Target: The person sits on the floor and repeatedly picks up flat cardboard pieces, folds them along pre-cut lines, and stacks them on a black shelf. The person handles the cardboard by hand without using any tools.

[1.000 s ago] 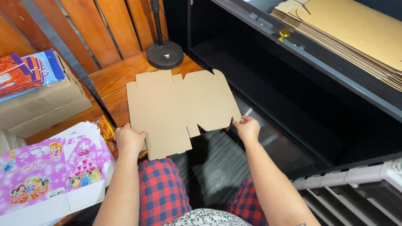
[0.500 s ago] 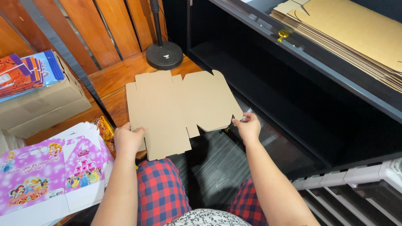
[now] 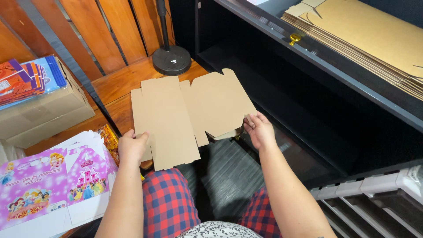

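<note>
Flat brown cardboard blank (image 3: 185, 112) (unfolded, w/ flaps).

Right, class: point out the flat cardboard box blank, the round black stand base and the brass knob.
flat cardboard box blank (image 3: 176, 114), head view, left panel.
round black stand base (image 3: 172, 61), head view, top of disc.
brass knob (image 3: 294, 39), head view, its head.

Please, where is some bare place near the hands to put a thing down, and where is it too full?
Bare wood floor lies between the flat cardboard blank and the round black stand base. The black shelf beyond the right hand looks bare too. Crowded: beside the left hand, printed pink boxes and a brown carton.
</note>
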